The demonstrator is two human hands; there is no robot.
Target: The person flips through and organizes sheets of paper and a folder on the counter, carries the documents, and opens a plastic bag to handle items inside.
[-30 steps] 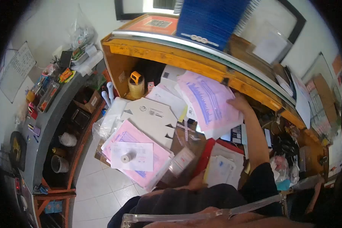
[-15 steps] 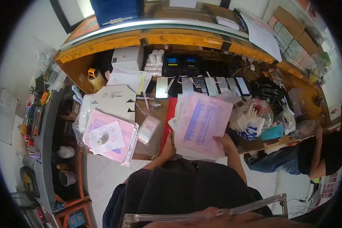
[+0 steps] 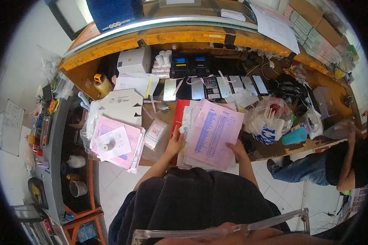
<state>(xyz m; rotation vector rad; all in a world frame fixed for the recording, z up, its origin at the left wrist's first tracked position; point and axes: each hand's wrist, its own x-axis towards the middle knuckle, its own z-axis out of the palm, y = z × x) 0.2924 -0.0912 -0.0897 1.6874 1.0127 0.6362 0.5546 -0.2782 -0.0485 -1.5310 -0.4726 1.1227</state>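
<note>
A stack of pink printed sheets [image 3: 214,132] lies tilted over white papers at the front of the counter. My right hand [image 3: 237,149] is closed on the stack's lower right edge, thumb on top. My left hand [image 3: 175,143] lies with fingers apart on a red folder [image 3: 179,117], close to the left edges of the papers. Part of the folder is hidden under the sheets. Left of that hand is a plastic-wrapped packet [image 3: 156,132]. Farther left, another pink stack [image 3: 131,157] carries a white sheet [image 3: 119,141] and a small white roll [image 3: 107,146].
Several phones [image 3: 197,89] line the counter behind the papers, before two dark card terminals [image 3: 179,67] and a white printer [image 3: 133,60]. On the right are a plastic bag [image 3: 270,118] and a teal cup [image 3: 294,136]. Another person [image 3: 315,167] stands at far right.
The pink stack has come down slightly toward me and tilted more. My left hand has shifted left and up, its fingers now showing on the red folder. My right hand keeps its grip.
</note>
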